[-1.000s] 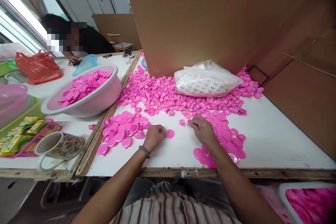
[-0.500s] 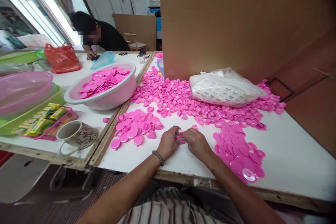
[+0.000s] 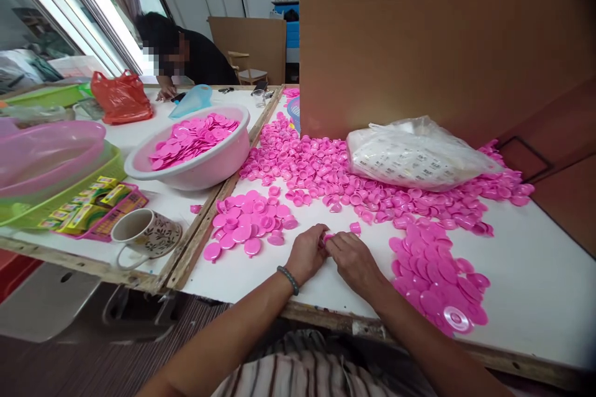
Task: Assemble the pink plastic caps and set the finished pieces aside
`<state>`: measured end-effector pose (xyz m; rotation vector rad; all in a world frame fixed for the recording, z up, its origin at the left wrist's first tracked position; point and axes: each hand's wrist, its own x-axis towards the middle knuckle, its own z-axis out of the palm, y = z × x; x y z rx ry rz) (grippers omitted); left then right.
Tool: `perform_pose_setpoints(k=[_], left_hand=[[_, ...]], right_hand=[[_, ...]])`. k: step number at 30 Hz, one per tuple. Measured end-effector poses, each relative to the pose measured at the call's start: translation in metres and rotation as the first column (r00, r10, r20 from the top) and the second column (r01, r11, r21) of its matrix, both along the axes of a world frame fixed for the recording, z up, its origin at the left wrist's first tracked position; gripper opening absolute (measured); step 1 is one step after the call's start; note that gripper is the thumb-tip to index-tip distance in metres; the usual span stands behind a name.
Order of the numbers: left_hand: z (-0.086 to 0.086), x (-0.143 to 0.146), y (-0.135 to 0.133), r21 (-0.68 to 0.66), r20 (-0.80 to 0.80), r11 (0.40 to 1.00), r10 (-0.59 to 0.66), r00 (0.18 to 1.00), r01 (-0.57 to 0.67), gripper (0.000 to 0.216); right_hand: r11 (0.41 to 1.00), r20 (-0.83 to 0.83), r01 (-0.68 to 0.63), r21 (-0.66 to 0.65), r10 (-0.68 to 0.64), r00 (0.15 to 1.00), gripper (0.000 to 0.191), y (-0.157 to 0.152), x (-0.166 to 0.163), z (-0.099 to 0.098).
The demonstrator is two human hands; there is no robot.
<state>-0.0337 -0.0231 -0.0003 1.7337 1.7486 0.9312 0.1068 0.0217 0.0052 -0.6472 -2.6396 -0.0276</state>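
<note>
A small pink plastic piece (image 3: 328, 238) is pinched between the fingertips of my left hand (image 3: 307, 253) and my right hand (image 3: 357, 263), low over the white table. Fingers hide most of it. Another pink piece (image 3: 355, 227) lies just beyond my right hand. To the left of my hands spreads a loose group of round pink pieces (image 3: 241, 233). On the right, flat pink discs (image 3: 431, 267) overlap in a heap, one with a shiny ring showing. A long pile of small pink cup-like pieces (image 3: 321, 164) stretches across behind both hands.
A white plastic bag (image 3: 419, 158) rests on the pile before a tall cardboard sheet (image 3: 419, 43). Leftward stand a basin (image 3: 195, 177) of pink discs, a patterned mug (image 3: 161, 236), yellow boxes (image 3: 88, 214) and a red bag (image 3: 121, 99). Another person (image 3: 200, 56) leans over the far table.
The whole scene has shifted slightly rightward in the view. My fingers have closed in further over the pink piece, so less of it shows.
</note>
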Motion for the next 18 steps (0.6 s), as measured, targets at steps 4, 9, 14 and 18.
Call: perform_pose_setpoints(k=[4, 9, 14, 18], left_hand=[[-0.002, 0.000, 0.000, -0.010, 0.008, 1.000, 0.006, 1.000, -0.006, 0.032], [-0.006, 0.000, 0.001, -0.001, 0.010, 1.000, -0.001, 1.000, 0.001, 0.034], [-0.007, 0.002, 0.002, 0.019, -0.028, 1.000, -0.005, 1.000, 0.005, 0.034], [-0.005, 0.003, 0.002, 0.029, -0.066, 1.000, 0.006, 0.998, -0.004, 0.032]], right_hand=[[0.987, -0.165, 0.035, -0.157, -0.062, 0.984, 0.028, 0.004, 0.009, -0.005], [0.946, -0.318, 0.100, -0.310, -0.202, 0.926, 0.021, 0.012, 0.019, -0.006], [0.966, -0.199, 0.080, -0.247, -0.132, 0.971, 0.021, 0.013, 0.020, -0.006], [0.986, -0.079, 0.070, -0.148, -0.083, 0.993, 0.024, 0.006, 0.020, -0.004]])
